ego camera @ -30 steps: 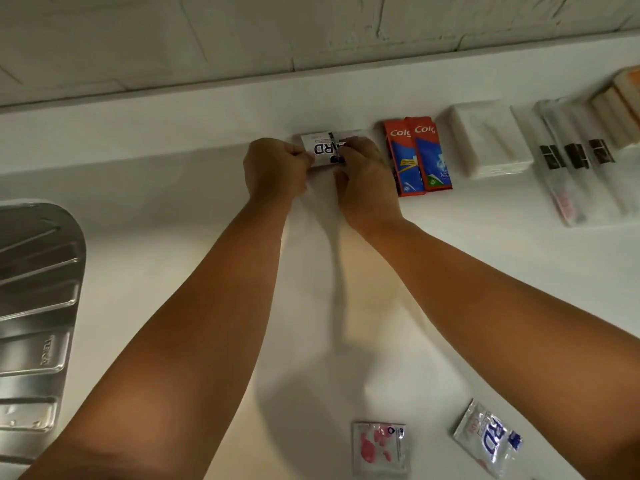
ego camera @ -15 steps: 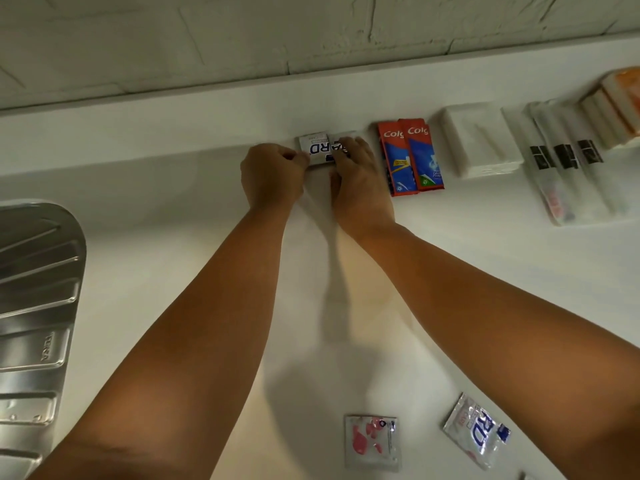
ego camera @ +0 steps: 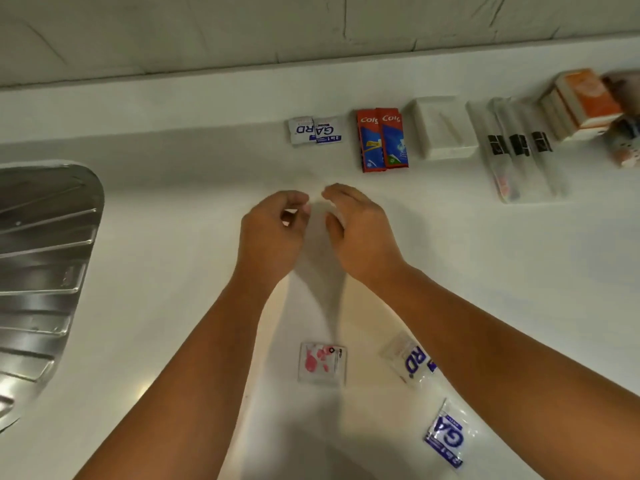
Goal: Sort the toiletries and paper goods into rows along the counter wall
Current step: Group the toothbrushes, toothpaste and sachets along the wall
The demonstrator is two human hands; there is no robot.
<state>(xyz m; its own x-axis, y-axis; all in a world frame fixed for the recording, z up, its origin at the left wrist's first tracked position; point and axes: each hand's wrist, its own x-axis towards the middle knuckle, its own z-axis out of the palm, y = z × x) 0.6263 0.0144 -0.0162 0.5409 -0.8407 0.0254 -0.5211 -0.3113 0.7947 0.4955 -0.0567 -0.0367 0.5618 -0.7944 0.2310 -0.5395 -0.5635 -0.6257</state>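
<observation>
white counter [ego camera: 145,341] under a rough pale wall [ego camera: 207,29], steel drainboard [ego camera: 41,254] at left.
counter is smooth matte white and runs the full width; a low raised lip [ego camera: 173,98] of the same white meets the wall. wall is off-white, uneven, crossed by thin crack-like lines. drainboard is ribbed stainless with a rounded corner, set into the counter at the left edge. light is warm and soft, with a grey shadow band below the lip and a small glare patch on the near counter.

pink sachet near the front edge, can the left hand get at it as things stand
Probably yes. The pink sachet lies flat on the counter with nothing on top of it. The left hand holds nothing and hovers beyond it, so it would only need to draw back.
</observation>
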